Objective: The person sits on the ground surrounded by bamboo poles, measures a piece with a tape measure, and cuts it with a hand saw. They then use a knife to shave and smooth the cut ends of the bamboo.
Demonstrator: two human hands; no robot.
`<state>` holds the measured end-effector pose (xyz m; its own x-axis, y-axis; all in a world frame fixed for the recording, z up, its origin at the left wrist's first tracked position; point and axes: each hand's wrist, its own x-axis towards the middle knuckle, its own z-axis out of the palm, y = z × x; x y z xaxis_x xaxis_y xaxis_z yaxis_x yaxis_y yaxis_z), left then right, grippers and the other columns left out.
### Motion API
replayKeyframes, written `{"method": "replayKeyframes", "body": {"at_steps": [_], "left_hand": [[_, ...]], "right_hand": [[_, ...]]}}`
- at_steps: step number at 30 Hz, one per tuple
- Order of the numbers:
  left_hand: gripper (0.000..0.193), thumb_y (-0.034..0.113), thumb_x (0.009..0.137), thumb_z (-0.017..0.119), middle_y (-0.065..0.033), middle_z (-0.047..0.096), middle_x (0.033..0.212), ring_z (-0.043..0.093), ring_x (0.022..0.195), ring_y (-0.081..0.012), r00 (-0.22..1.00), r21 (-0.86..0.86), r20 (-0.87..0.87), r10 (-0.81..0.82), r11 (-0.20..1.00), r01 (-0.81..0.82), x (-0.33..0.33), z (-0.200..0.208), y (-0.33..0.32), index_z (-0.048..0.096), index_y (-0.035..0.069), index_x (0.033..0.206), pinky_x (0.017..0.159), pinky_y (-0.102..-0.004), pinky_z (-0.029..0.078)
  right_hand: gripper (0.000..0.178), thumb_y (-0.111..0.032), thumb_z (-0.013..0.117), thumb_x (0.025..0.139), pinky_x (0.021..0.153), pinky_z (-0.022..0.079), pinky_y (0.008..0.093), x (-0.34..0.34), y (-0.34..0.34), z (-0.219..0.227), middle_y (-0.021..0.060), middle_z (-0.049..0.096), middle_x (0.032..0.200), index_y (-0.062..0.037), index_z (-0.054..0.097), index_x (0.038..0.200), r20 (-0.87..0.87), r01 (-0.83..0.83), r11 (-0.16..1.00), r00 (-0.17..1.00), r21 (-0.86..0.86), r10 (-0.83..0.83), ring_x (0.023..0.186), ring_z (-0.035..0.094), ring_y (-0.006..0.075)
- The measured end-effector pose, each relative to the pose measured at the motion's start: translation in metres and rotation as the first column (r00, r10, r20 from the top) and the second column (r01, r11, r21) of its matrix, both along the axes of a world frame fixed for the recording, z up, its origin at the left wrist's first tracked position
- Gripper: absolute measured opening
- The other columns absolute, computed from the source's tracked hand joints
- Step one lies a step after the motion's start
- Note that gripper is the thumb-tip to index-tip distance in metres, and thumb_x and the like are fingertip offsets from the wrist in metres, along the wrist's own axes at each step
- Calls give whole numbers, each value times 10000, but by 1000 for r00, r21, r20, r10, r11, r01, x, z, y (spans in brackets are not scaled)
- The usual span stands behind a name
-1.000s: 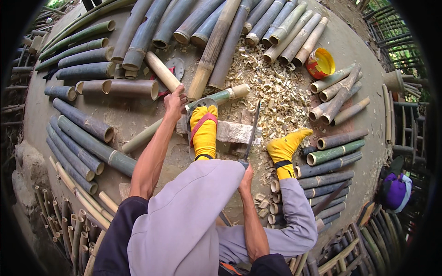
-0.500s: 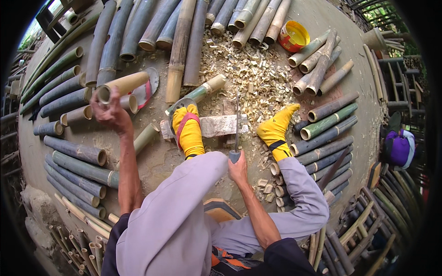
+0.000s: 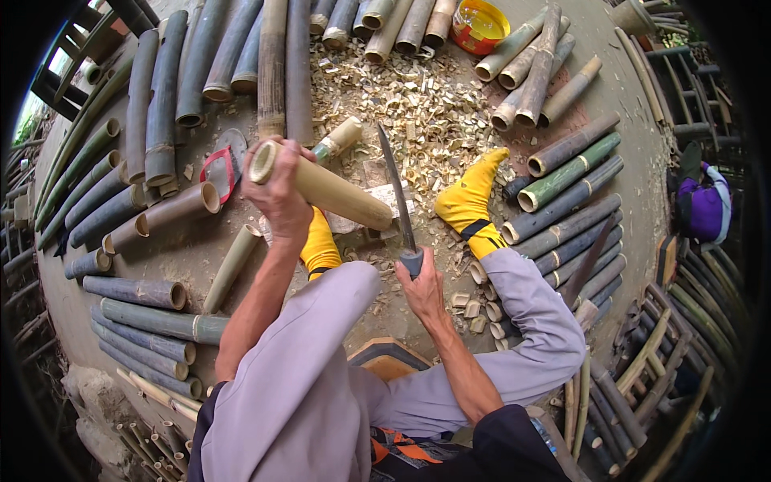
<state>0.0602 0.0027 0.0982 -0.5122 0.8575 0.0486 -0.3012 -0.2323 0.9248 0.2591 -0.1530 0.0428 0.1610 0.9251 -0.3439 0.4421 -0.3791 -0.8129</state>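
Note:
A pale, peeled bamboo tube (image 3: 349,195) slants across the middle, its open end toward the upper left. My left hand (image 3: 281,189) is closed around the tube near that end. The tube's far end hangs over a pale wooden block (image 3: 347,226) and hides part of it. My right hand (image 3: 423,293) grips the dark handle of a long-bladed knife (image 3: 397,189), its blade pointing up and away from me, just beside the tube's far end. A bamboo piece with a green part (image 3: 337,140) lies behind the block. My yellow-socked left foot (image 3: 320,245) is partly covered by the tube.
Bamboo chips (image 3: 418,104) spread over the ground ahead. Cut bamboo tubes (image 3: 169,301) lie in rows on both sides and at the far edge. A red-strapped sandal (image 3: 223,169) sits at the left, a yellow-and-red tub (image 3: 479,26) at the far side. My right foot (image 3: 472,201) is beside the chips.
My left hand has swung the bamboo tube from the left side to the middle, over the wooden block. The knife blade now leans left, and the view has shifted slightly.

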Motion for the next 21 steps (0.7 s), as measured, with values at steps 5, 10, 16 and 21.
{"method": "replayKeyframes", "body": {"at_steps": [5, 10, 16, 21], "left_hand": [[260, 96, 815, 675, -79, 617, 775, 636, 638, -178, 993, -30, -120, 0, 1000, -3, 4, -16, -1, 531, -11, 1003, 628, -294, 525], [247, 92, 800, 669, -90, 624, 774, 642, 632, -193, 999, -12, 14, -31, 999, 31, -2, -17, 2, 532, -8, 980, 624, -307, 531], [222, 52, 799, 658, -98, 615, 788, 644, 667, -196, 985, 23, -102, -140, 989, 143, 10, -3, 2, 541, -20, 973, 637, -316, 536], [268, 45, 791, 596, -136, 580, 804, 626, 702, -230, 967, 162, 151, -205, 970, 180, 4, -21, 3, 509, -46, 1028, 701, -379, 551]], "right_hand": [[448, -217, 674, 869, 643, 529, 370, -3, 17, 41, 154, 638, 841, -1, 451, 1191, -18, -19, 960, 1000, 278, 25, 738, 670, 285], [403, -208, 687, 873, 580, 538, 313, -14, 31, 13, 111, 628, 768, 2, 442, 1114, -32, 10, 837, 999, 547, 9, 694, 669, 188], [382, -243, 664, 874, 585, 521, 443, -8, 33, -39, 241, 655, 799, -3, 428, 1052, -11, -95, 995, 995, -43, 95, 733, 672, 415], [348, -238, 657, 882, 599, 521, 353, -3, 31, 12, 147, 649, 764, -6, 466, 1058, -56, -1, 999, 998, 46, 4, 687, 668, 257]]}}
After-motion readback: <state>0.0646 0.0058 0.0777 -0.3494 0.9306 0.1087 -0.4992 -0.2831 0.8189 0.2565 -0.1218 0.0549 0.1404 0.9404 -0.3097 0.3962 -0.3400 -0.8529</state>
